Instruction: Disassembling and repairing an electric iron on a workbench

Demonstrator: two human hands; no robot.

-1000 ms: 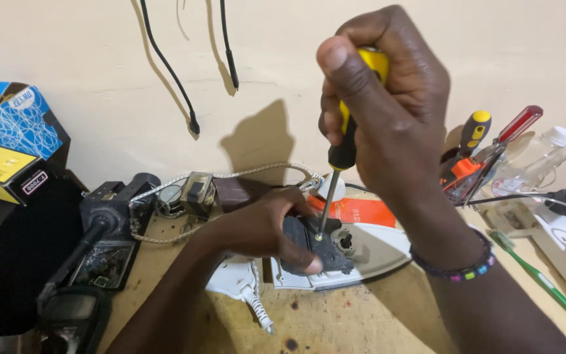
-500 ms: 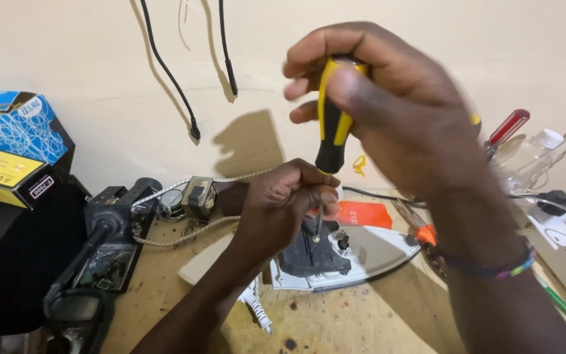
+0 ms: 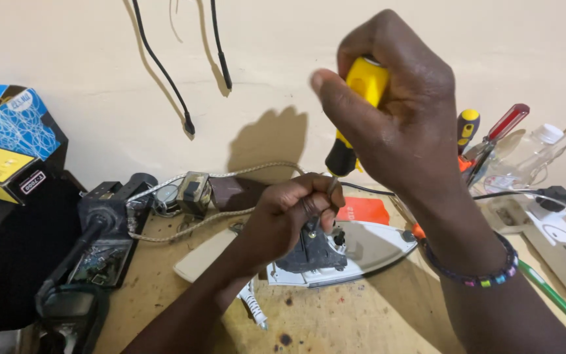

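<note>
Because the yellow-and-black screwdriver [image 3: 355, 115] is wrapped in a full fist by the right hand [image 3: 394, 111], with the thumb laid across the yellow handle, the tool is held upright and the shaft is directed straight down; such a grip appears suited to pressing and turning at once. The metal shaft is pinched near its lower end by the fingers of the left hand [image 3: 289, 216], which are closed around it, apparently so that the tip is kept steady; the tip itself is hidden behind those fingers, and its seat cannot be told. Directly beneath, the dark inner block [image 3: 312, 252] of an opened clothes iron is found, seated on the shiny soleplate [image 3: 368, 246], which lies flat on the wooden bench [image 3: 335, 321], presumably so that the work is kept stable under downward force. A white plastic shell piece [image 3: 204, 259] is set just beside the soleplate on the left, and a braided cord [image 3: 217, 176] is looped behind it toward the wall. Further left, a black tool with an exposed circuit board [image 3: 103, 246] and a blue-and-yellow box [image 3: 8, 147] are noted. To the right, a red-handled screwdriver [image 3: 506, 124] and a clear bottle [image 3: 532, 154] are kept near the wall, within reach. A beaded bracelet [image 3: 473, 272] is worn on the right wrist.
</note>
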